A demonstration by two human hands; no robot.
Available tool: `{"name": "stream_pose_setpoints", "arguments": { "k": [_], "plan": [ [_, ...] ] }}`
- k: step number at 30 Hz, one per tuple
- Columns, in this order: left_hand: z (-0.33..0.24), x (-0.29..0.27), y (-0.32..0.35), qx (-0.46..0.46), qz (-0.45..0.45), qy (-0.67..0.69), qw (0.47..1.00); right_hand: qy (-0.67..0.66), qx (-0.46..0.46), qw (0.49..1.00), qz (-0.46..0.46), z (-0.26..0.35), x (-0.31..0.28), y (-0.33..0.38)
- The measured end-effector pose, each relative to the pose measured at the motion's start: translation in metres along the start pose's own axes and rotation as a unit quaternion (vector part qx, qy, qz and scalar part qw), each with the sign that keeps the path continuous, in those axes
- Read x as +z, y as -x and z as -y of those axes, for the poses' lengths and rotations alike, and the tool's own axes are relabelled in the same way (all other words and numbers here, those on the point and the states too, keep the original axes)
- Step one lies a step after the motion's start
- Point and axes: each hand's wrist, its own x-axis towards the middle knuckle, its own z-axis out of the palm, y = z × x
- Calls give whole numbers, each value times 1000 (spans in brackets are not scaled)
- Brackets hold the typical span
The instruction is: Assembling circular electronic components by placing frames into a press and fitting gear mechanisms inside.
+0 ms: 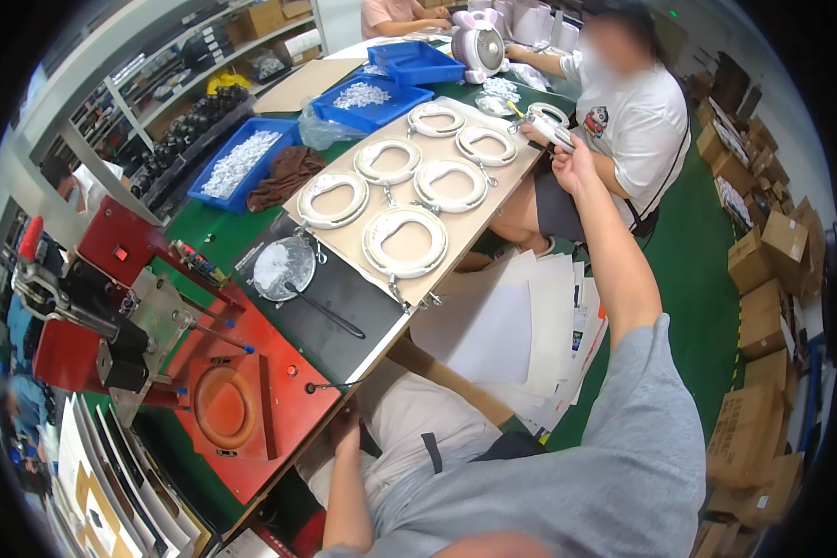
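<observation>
At the far right of the table my right hand (574, 167) is stretched out, its fingers closed on a white ring-shaped part (554, 133). A co-worker seated there has a hand right beside that same part. Several similar white rings (374, 244) with short wires lie in rows on a brown board (346, 247). My left hand (346, 426) is low by the table's near edge, next to the red press; its fingers are mostly hidden.
A press with a red base (293, 414) and a round die (225, 406) stands at left. Near the rings are a bowl of white material (274, 265) and a black-handled tool (335, 316). Blue trays (381, 113) hold small white pieces. Cardboard boxes (757, 316) line the right.
</observation>
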Motion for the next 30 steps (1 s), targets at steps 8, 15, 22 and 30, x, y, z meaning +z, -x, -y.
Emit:
{"name": "stream_pose_setpoints", "arguments": {
  "k": [8, 15, 22, 30],
  "plan": [
    [-105, 46, 45, 222, -71, -465, 854, 22, -17, 1000, 11, 4, -3, 1],
    [-79, 52, 60, 284, 120, -375, 875, 12, -25, 999, 23, 9, -9, -9],
    [-70, 28, 116, 326, 155, -408, 839, 7, -27, 999, 16, 17, -24, -18],
    [-49, 18, 95, 114, 182, -188, 958, 13, -34, 999, 3, 17, -12, -14]
  ]
}}
